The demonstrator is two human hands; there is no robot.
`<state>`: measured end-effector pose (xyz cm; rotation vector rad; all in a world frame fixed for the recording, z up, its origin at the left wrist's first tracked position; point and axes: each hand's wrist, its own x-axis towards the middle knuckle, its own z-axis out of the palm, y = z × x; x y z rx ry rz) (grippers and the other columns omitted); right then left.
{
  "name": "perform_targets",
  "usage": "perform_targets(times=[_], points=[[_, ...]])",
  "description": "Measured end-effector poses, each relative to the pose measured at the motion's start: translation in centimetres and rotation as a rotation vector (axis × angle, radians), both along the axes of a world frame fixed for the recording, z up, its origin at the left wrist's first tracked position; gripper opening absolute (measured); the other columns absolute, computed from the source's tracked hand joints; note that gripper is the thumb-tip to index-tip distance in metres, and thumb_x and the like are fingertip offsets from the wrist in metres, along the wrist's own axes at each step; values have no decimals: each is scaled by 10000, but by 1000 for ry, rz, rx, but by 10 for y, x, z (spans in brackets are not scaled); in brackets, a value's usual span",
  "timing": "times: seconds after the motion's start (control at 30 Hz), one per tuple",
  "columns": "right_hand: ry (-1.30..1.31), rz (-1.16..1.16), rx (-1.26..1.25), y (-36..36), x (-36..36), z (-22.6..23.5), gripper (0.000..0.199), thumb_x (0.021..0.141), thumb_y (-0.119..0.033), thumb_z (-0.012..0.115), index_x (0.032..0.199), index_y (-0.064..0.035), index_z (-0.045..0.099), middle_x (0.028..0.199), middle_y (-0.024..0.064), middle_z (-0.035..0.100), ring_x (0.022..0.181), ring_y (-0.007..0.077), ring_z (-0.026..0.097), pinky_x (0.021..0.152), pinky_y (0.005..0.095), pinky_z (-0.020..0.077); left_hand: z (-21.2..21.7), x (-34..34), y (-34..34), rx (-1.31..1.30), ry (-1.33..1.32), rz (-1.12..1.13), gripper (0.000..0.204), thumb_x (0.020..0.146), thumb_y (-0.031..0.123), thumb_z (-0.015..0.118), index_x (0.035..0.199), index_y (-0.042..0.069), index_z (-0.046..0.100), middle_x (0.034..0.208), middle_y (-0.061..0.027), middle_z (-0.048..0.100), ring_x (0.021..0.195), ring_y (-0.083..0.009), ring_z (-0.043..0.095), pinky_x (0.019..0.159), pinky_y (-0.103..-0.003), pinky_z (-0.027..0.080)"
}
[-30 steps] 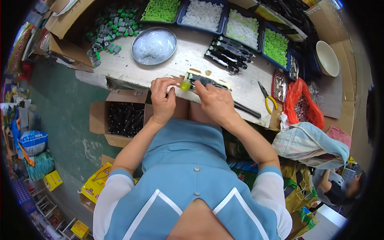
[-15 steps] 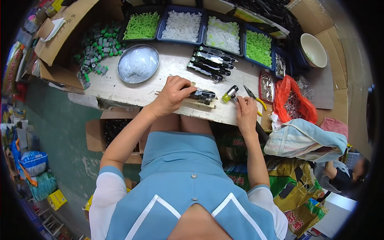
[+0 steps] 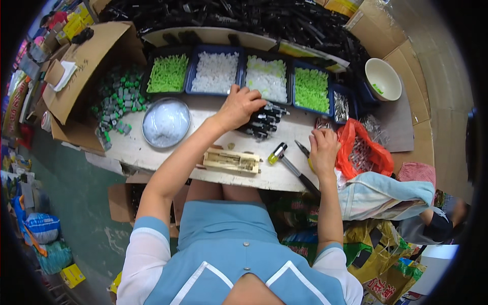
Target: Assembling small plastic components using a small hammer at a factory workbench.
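My left hand (image 3: 238,108) is at the stack of black plastic parts (image 3: 264,121), its fingers closed round one black part at the stack's near left side. My right hand (image 3: 324,148) is over a small red tray (image 3: 323,122), fingers bent and drawn together; whatever is between them is hidden. Beside that hand lie the pliers (image 3: 302,148), their handles partly covered by it. A hammer (image 3: 292,168) with a yellow-green face and black grip rests left of the pliers. The wooden fixture (image 3: 231,161) sits near the table's front edge with no black part in it.
Bins of green pieces (image 3: 166,73) and white pieces (image 3: 214,71) line the back. A round metal dish (image 3: 166,123) stands left, near loose grey-green parts (image 3: 118,96). At right are a red plastic bag (image 3: 362,147), a cream bowl (image 3: 382,80) and a cloth (image 3: 386,195).
My left hand has moved from the fixture to the stack, and the black part has left the fixture. My right hand has let go of the hammer and reached to the red tray.
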<state>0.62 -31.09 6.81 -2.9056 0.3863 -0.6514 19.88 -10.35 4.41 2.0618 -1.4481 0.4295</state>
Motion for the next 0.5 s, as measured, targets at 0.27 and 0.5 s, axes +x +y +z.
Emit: perform_targets(times=[0.27,0.5], points=[[-411,280,-172,-4,182,79,109,783,-127,580,884,-123,620,842,43,573,854,239,520,669,382,354,24,-10,39,-200,82,136,350,698,117,671,1038,129,591,1006,-66,553,935,-225,506,786,-364,311],[87,-69,-118,-16,274,104,255,721,-159,609,975,-143,628,977,97,613,1003,292,522,821,495,347,7,-13,182,-372,302,630,210,739,63,622,945,25,635,944,-115,576,931,-256,529,840,-341,392]])
